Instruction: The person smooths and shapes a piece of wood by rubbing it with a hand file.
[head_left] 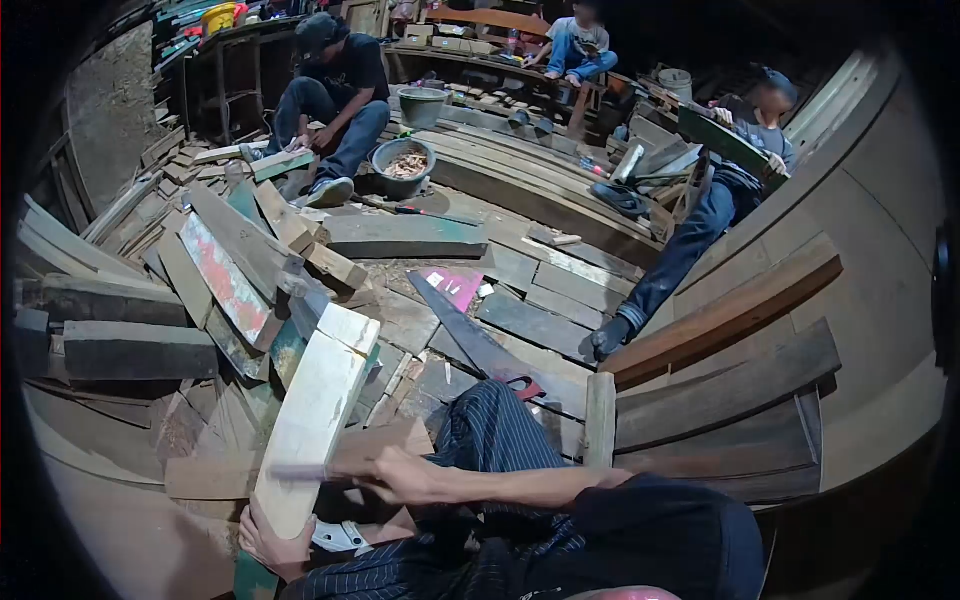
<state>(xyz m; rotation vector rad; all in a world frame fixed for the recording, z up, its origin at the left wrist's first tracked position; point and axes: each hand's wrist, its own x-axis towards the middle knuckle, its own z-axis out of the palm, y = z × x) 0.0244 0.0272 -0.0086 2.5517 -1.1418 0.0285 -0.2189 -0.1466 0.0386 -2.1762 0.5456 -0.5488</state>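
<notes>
Gripped board [318, 400] by its lower end w/ L hand [272, 545] — fingers wrapped round the edge. Held tool [300, 471] in closed R hand [402, 476], over lower part of board; too blurred to tell type or contact. Showed board slanted up & away, wood pile [215, 260] beside it — also saw [478, 342] on floor [515, 268], by pink sheet [458, 286].

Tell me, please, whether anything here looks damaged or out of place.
The saw lies loose on the floor planks beside the person's knee, where it could be trodden on. In the jumbled wood pile at left, one painted board looks worn, its red and white paint patchy.
</notes>
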